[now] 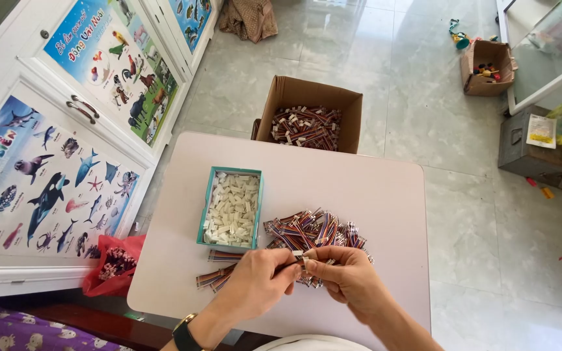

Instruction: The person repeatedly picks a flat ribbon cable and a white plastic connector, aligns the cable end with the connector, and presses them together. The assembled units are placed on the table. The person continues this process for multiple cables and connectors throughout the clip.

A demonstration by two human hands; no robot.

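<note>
both the left hand [258, 281] and the right hand [346, 276] pinch one wire bundle [302, 262]; its connector end is hidden by fingertips.

A grey metal box [541, 156] sits on the tiled floor [463, 214] at right, near a small cardboard box [486, 65] of bits. White cabinets [66, 130] bearing animal posters stand at left; a red bag [108, 266] lies below them.

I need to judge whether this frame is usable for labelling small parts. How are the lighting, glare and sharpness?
Head view: even daylight, soft shadows under the left hand and right hand; bright glare on the floor tiles at top; the white table is slightly washed out; the wire bundle and the white connectors in the teal tray are sharp; edges bow from wide-angle distortion.
</note>
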